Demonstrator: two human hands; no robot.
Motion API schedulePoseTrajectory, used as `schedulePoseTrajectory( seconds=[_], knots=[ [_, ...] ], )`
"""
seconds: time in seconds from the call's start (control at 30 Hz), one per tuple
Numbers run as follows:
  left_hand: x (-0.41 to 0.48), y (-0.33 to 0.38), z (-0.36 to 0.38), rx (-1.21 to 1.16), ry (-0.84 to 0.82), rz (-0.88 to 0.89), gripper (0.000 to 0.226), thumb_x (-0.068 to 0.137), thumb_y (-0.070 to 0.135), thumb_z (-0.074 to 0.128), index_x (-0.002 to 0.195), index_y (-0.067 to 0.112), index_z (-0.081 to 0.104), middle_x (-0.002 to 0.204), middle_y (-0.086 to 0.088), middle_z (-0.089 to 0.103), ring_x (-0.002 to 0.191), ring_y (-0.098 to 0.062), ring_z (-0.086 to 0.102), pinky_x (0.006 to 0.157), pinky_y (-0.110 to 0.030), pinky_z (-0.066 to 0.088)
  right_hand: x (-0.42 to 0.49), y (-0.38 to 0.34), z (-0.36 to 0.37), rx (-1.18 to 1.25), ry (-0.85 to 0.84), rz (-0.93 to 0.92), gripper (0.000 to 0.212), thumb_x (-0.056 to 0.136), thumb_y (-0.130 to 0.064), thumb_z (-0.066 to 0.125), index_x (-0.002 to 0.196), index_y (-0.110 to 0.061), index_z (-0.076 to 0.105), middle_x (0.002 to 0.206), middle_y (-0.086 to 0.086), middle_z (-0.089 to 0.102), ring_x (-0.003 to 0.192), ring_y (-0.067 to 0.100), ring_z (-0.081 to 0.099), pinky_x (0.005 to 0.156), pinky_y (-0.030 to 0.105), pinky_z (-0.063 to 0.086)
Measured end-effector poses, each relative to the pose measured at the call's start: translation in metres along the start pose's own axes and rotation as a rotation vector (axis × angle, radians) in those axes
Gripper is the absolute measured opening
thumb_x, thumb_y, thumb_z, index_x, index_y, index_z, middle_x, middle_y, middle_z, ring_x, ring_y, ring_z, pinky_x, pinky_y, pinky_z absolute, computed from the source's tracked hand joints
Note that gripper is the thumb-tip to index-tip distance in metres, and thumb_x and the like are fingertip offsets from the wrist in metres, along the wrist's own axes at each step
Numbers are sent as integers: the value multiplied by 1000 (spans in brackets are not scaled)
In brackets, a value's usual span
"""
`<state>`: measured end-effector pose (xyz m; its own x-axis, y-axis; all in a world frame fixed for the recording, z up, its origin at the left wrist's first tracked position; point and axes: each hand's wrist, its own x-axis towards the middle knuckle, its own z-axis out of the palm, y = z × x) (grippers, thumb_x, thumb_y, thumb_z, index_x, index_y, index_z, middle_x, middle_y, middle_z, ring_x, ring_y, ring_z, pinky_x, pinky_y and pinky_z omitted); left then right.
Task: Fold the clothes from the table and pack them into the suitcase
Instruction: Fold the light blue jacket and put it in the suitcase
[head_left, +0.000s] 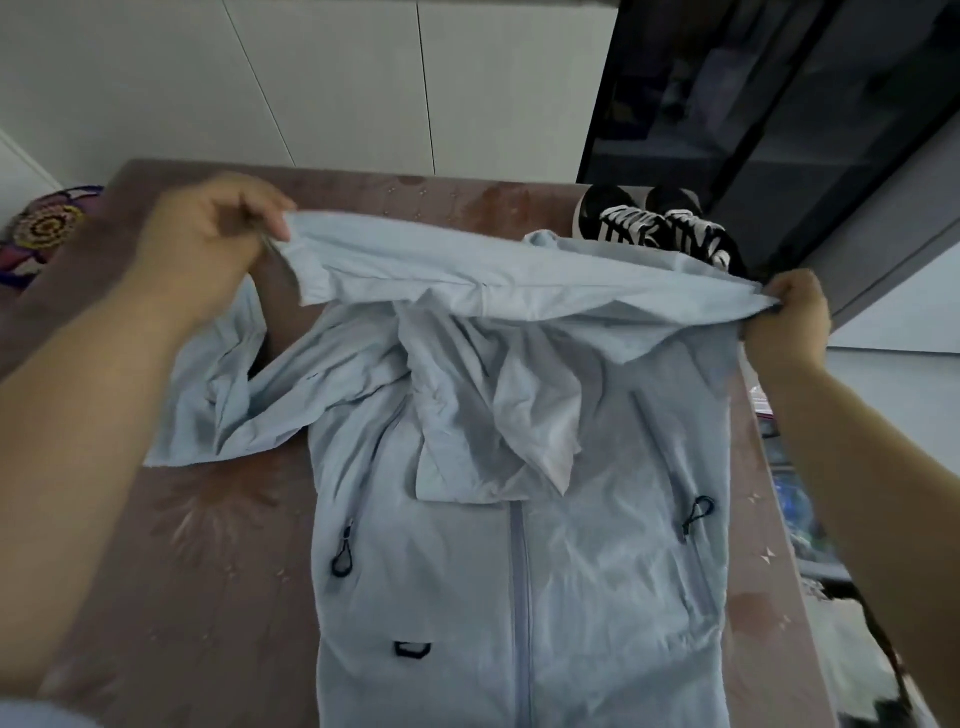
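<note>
Currently: pale blue zip-front fabric jacket (519, 545) flat on brown table (208, 545). Left hand (208, 244) and right hand (792, 317) each pinch jacket's far edge, lifted. Black-and-white sneakers (660, 228) beyond jacket.

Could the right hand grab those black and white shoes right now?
Probably not straight away. The right hand is pinching the blue jacket and would have to let go first. The shoes sit just beyond it, with nothing in between.
</note>
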<state>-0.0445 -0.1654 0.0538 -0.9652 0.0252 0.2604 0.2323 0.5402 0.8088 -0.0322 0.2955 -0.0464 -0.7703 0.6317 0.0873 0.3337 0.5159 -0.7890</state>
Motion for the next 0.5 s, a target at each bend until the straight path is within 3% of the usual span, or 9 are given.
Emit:
schedulePoseTrajectory(
  seconds=[0.1, 0.2, 0.23, 0.3, 0.37, 0.43, 0.5],
  knots=[
    [8, 11, 16, 277, 43, 254, 33, 71, -14, 48, 71, 15, 63, 104, 20, 48, 105, 0, 45, 95, -8, 31, -12, 12, -17, -67, 100, -52, 19, 82, 5, 37, 95, -4, 48, 96, 14, 48, 83, 21, 41, 64, 26, 26],
    [-14, -1, 35, 367, -12, 333, 35, 70, -13, 46, 67, 19, 61, 121, 22, 39, 117, 1, 31, 102, -8, 21, -27, 52, -26, -391, -96, -148, 24, 76, 13, 44, 96, 3, 54, 114, 25, 44, 89, 39, 50, 72, 39, 37],
    [-26, -10, 40, 343, -114, 292, 44, 72, -15, 46, 64, 27, 58, 123, 24, 40, 118, 10, 29, 102, -7, 23, -34, 68, -28, -513, -220, -175, 25, 74, 14, 49, 95, 3, 57, 114, 23, 44, 91, 40, 51, 74, 40, 40],
    [-52, -32, 47, 238, -476, 70, 59, 77, -19, 47, 58, 36, 56, 117, 32, 50, 116, 21, 34, 99, -12, 33, -49, 95, -31, -740, -443, -206, 23, 74, 6, 60, 96, -2, 60, 112, 19, 45, 99, 40, 50, 79, 40, 43],
    [-78, -48, 49, 171, -841, -187, 55, 82, -16, 49, 59, 33, 59, 109, 34, 60, 117, 13, 45, 97, -14, 40, -62, 106, -34, -869, -525, -226, 25, 76, -5, 64, 100, -6, 59, 113, 17, 47, 106, 39, 46, 86, 41, 40],
    [-94, -54, 50, 115, -934, -334, 50, 85, -12, 48, 58, 29, 59, 109, 23, 64, 117, 3, 51, 93, -13, 42, -69, 102, -34, -840, -473, -233, 34, 73, 1, 60, 105, -9, 57, 115, 17, 46, 108, 39, 43, 94, 44, 34],
    [-100, -55, 54, 16, -792, -462, 41, 88, -6, 50, 63, 25, 58, 114, 18, 61, 115, -2, 53, 89, -17, 46, -70, 85, -34, -701, -352, -271, 46, 67, 12, 53, 109, -7, 53, 117, 17, 44, 107, 38, 40, 97, 43, 30]
  ],
)
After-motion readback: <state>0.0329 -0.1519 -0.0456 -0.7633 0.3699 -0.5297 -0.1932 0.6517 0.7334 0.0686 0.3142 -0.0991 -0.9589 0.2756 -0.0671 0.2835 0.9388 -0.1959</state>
